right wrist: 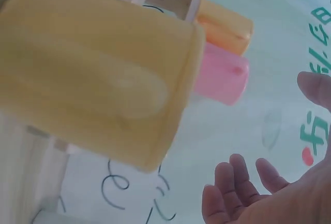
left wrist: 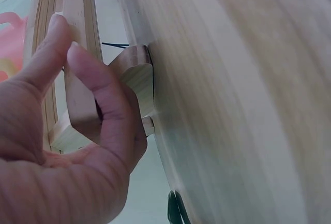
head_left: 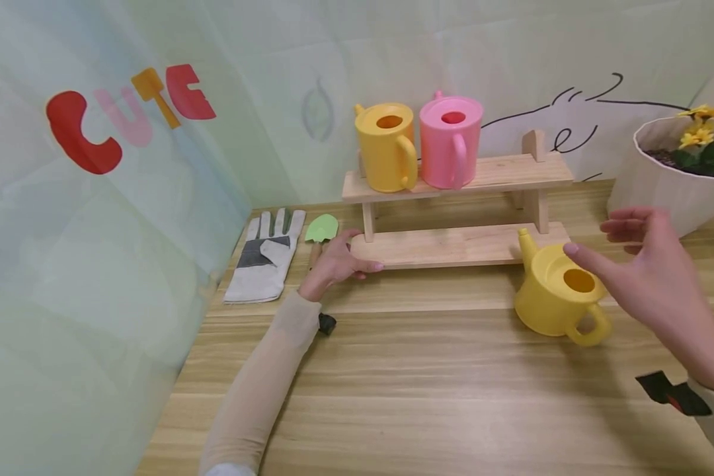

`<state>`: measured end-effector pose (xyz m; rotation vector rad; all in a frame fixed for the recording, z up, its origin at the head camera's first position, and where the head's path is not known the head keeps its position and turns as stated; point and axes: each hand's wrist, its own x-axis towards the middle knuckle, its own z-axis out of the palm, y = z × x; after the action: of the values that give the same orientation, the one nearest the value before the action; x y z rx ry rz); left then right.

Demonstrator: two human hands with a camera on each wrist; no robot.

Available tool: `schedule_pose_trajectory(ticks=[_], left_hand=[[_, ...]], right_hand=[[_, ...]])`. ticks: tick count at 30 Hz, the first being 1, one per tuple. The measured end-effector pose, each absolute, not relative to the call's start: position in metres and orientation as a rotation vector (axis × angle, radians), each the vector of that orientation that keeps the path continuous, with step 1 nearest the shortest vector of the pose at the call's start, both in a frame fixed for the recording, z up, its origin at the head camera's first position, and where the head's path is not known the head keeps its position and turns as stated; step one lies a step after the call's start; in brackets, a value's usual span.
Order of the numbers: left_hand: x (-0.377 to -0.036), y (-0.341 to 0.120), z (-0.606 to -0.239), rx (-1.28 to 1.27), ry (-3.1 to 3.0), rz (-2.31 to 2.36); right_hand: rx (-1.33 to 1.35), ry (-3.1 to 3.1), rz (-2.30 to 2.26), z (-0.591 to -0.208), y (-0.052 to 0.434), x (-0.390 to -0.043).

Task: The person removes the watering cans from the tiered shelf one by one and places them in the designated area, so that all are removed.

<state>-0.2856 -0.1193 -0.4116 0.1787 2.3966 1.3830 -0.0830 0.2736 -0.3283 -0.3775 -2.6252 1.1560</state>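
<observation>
My left hand [head_left: 338, 262] grips the left end of the lower plank of a two-tier wooden stand [head_left: 446, 246]. In the left wrist view the thumb lies along one face of the plank and the fingers curl around its end. A yellow watering can [head_left: 550, 291] stands on the table in front of the stand's right end, spout toward the stand. Just right of this can, my right hand [head_left: 660, 271] hovers with fingers spread and nothing in it. On the upper plank are an orange-yellow watering can [head_left: 387, 149] and a pink watering can [head_left: 450, 142], side by side.
Left of the stand lie a grey-and-white work glove [head_left: 264, 258] and a small trowel with a green blade [head_left: 322, 229]. A white pot [head_left: 666, 178] with yellow flowers stands at the back right. A printed cloth [head_left: 262, 66] hangs behind the table.
</observation>
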Motion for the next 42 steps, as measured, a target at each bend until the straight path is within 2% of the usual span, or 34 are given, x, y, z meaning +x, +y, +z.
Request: schedule_pose_trajectory(ticks=[20, 42], left_hand=[[-0.287, -0.119, -0.412, 0.184, 2.388, 1.407], [-0.285, -0.12, -0.412, 0.177, 2.37, 1.42]], right_hand=[[-0.072, -2.654, 1.218, -0.29, 0.223, -0.153], [-0.054, -2.588, 1.279, -0.278, 0.189, -0.215]])
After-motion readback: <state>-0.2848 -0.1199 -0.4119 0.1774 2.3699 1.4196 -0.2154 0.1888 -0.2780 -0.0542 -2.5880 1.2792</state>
